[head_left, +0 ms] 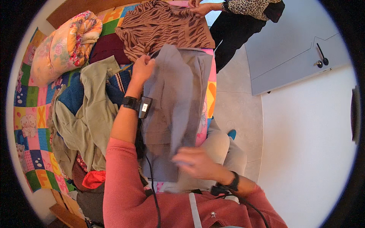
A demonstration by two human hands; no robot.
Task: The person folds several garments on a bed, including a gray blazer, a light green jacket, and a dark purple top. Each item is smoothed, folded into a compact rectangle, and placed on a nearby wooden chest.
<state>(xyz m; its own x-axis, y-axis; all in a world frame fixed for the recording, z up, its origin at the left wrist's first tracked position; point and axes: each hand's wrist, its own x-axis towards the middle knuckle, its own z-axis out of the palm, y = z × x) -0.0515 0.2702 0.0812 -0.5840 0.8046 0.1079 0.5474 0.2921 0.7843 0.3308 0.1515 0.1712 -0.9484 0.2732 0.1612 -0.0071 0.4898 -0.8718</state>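
Observation:
A grey garment (171, 108), which looks like trousers, lies lengthwise before me on a bed covered with a colourful patterned spread (211, 88). At its upper left corner my left hand (143, 68) pinches the cloth. My right hand (196, 164), blurred, is at the lower right end of the garment; whether it grips the cloth is not clear. Above the grey cloth a brown striped knit top (168, 28) lies spread out. To the left of my forearm are a crumpled sage-green garment (97, 88) and a blue knit piece with stripes (117, 85).
A co-worker's hands (201, 8) touch the striped top at its upper right. A floral quilt (54, 57) lies folded at the upper left, beside a maroon garment (109, 48). A red cloth (94, 179) is at lower left. A grey door (291, 57) stands at the right.

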